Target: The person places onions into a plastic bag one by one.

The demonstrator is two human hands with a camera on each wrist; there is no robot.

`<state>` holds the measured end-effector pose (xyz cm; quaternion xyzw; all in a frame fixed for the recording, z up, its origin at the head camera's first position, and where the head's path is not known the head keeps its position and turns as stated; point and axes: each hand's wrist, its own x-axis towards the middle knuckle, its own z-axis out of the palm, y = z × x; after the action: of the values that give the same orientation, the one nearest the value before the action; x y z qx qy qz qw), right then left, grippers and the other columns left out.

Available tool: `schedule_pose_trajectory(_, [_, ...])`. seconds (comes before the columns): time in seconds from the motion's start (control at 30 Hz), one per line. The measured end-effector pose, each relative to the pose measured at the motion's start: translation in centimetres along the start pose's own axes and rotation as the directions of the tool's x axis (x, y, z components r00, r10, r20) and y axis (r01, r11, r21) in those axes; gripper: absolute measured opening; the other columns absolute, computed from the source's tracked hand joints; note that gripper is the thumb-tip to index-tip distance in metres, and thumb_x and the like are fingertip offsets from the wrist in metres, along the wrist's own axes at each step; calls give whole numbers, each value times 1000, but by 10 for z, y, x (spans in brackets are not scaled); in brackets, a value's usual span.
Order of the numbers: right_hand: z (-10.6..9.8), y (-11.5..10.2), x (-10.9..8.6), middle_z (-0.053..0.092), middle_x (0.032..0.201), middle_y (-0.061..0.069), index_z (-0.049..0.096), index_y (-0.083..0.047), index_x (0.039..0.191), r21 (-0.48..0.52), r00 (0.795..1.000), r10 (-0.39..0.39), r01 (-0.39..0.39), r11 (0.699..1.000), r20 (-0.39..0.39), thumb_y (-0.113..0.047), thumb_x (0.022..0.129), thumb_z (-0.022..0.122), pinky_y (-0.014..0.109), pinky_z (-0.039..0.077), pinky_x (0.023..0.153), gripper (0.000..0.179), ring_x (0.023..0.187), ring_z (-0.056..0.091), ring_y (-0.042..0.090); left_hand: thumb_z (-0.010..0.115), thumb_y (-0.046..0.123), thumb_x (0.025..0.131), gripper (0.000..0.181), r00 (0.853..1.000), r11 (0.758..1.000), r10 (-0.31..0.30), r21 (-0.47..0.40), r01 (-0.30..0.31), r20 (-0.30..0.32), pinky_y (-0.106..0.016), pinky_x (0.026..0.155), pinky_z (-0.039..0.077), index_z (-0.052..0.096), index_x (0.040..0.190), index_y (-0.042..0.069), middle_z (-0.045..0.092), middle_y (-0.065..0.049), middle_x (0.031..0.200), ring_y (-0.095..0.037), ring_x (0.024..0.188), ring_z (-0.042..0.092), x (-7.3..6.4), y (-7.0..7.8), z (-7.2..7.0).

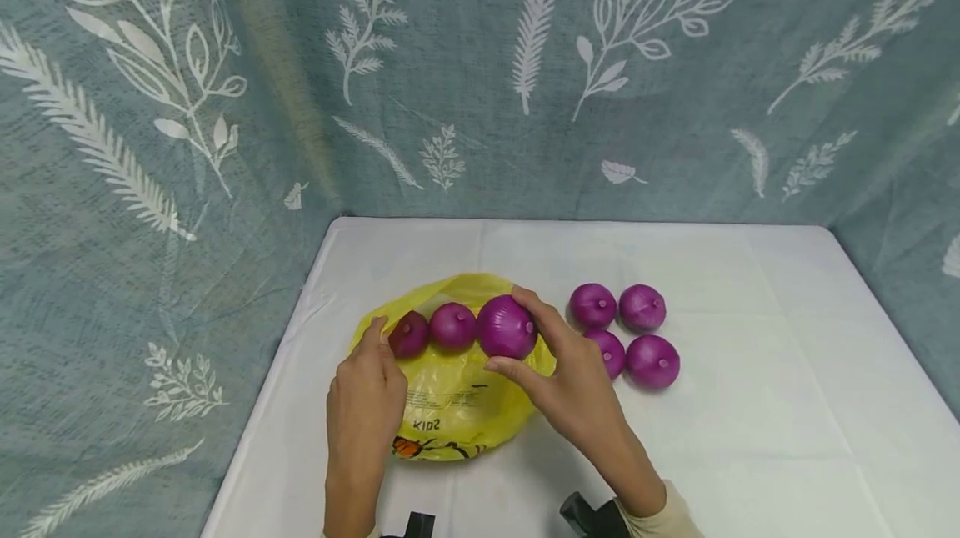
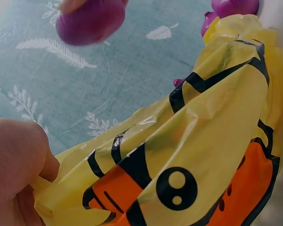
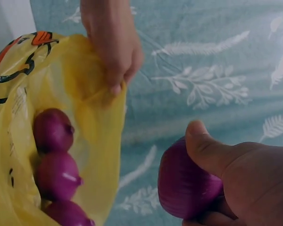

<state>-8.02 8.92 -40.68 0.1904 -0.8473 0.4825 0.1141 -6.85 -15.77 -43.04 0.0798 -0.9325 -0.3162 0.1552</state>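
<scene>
A yellow plastic bag (image 1: 450, 404) with black and orange print lies on the table, its mouth held open. My left hand (image 1: 366, 404) pinches the bag's left edge, with the thin film bunched between fingers and thumb in the left wrist view. My right hand (image 1: 576, 384) holds a purple onion (image 1: 507, 327) between thumb and fingers, raised above the right part of the bag. Inside the bag sit two onions in the head view, one darker onion (image 1: 409, 334) beside another onion (image 1: 453, 326). In the right wrist view a third onion (image 3: 69, 214) shows in the bag, partly cut off.
Several loose purple onions (image 1: 652, 361) stand in a cluster on the white table (image 1: 780, 371), right of the bag and partly behind my right hand. A blue-green curtain (image 1: 480, 146) with white leaf patterns hangs behind the table and along its sides.
</scene>
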Motion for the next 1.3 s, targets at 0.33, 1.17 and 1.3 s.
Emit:
schedule_pose_trajectory(0.33, [33, 2, 14, 70, 138, -1, 48, -34, 156, 27, 997, -31, 29, 999, 65, -37, 89, 86, 34, 58, 97, 77, 115, 71, 10, 42, 16, 112, 42, 1000, 1000, -5, 7, 4, 19, -64, 74, 58, 57, 148, 0, 68, -29, 133, -50, 97, 74, 1, 2, 0])
schedule_pose_trajectory(1.17, [118, 12, 29, 56, 156, -4, 48, -20, 158, -84, 879, -97, 153, 985, 467, -36, 92, 83, 29, 48, 109, 77, 136, 60, 13, 43, 19, 112, 44, 998, 999, -27, 31, 25, 60, -62, 78, 60, 54, 151, 1, 67, -29, 134, -49, 102, 74, 2, 4, -4])
schedule_pose_trajectory(1.3, [125, 16, 31, 57, 153, -5, 47, -20, 158, -47, 861, -160, 207, 977, 483, -38, 96, 77, 23, 46, 110, 71, 133, 60, 8, 41, 20, 113, 45, 998, 1000, -20, 25, 18, 59, -62, 74, 58, 54, 151, 1, 67, -29, 133, -49, 99, 73, 1, 3, -3])
